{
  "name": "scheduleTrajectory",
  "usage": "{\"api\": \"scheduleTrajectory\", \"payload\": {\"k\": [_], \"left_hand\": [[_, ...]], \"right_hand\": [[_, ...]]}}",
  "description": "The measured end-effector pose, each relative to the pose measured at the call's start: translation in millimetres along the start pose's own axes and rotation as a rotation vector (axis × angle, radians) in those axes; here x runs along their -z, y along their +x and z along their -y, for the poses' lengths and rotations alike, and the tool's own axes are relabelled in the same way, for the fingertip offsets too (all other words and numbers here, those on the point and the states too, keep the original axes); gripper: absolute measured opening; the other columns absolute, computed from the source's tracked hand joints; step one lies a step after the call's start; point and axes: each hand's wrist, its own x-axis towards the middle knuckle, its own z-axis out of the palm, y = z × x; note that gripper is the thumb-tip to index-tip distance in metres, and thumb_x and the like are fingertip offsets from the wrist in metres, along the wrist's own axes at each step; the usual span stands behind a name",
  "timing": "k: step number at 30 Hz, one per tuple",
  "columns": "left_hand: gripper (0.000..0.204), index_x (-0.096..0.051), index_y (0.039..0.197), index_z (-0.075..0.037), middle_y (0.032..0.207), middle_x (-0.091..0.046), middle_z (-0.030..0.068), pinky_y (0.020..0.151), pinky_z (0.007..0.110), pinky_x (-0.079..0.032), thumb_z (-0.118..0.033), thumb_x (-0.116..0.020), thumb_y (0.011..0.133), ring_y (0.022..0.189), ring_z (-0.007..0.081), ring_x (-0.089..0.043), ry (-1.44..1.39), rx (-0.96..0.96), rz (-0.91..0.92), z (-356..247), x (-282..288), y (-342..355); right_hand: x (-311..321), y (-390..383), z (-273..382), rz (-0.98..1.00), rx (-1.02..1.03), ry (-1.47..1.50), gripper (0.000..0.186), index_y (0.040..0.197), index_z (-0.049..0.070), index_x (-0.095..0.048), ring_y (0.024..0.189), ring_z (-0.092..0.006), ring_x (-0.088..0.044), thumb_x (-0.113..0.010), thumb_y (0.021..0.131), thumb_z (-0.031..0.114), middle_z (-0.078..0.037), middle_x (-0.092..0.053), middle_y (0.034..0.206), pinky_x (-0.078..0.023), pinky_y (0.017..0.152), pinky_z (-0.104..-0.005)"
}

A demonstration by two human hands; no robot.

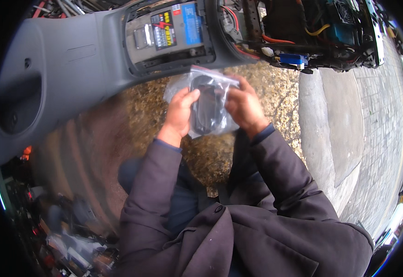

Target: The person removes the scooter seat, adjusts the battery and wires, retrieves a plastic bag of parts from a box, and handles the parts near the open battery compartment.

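Between my two hands is a clear plastic zip bag (210,104) with a dark, rounded, flat item inside, its exact kind blurred by the film. My left hand (179,113) is closed on the bag's left edge, thumb lying over the front. My right hand (245,104) grips the right edge near the zip strip, fingers curled. A second crumpled piece of clear plastic shows behind the left side of the bag. Just beyond the bag stands a scooter's grey body panel (83,60), with a battery box (166,32) bearing labels set in its open compartment.
At the upper right, the scooter's exposed frame (284,27) holds orange and yellow wires, a blue connector (293,59) and a finned unit (342,23). Speckled ground lies below, with grey paving (381,111) to the right. Assorted clutter (72,240) fills the lower left.
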Motion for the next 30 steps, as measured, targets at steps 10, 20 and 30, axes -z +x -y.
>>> {"api": "scheduleTrajectory", "payload": {"k": [10, 20, 30], "left_hand": [[0.028, -0.057, 0.122, -0.002, 0.115, -0.065, 0.0103, 0.091, 0.036, -0.053, -0.015, -0.044, 0.101, 0.102, 0.0211, -0.065, -0.223, -0.081, -0.065, -2, 7, -24], [0.022, -0.059, 0.114, -0.001, 0.107, -0.067, 0.008, 0.085, 0.032, -0.054, -0.01, -0.046, 0.1, 0.093, 0.0162, -0.066, 0.019, -0.293, -0.053, -1, 9, -40], [0.017, -0.061, 0.101, 0.0, 0.096, -0.066, 0.0094, 0.078, 0.03, -0.053, -0.009, -0.047, 0.098, 0.084, 0.0177, -0.064, 0.086, -0.367, -0.262, -16, 25, -52]], "right_hand": [[-10, -34, -21, 0.125, -0.153, -0.256, 0.015, 0.107, 0.002, -0.061, 0.077, -0.0075, -0.06, -0.06, 0.093, 0.007, -0.001, -0.063, 0.095, -0.052, 0.061, -0.0228], [-21, -34, 2, -0.001, 0.116, -0.492, 0.049, 0.131, -0.002, -0.048, 0.089, -0.0127, -0.059, -0.068, 0.09, 0.015, -0.008, -0.062, 0.105, -0.05, 0.075, -0.0275], [113, -106, 4, -0.164, 0.307, -1.49, 0.022, 0.091, -0.002, -0.068, 0.079, -0.0306, -0.067, -0.068, 0.084, 0.02, -0.018, -0.068, 0.086, -0.053, 0.072, -0.0384]]}}
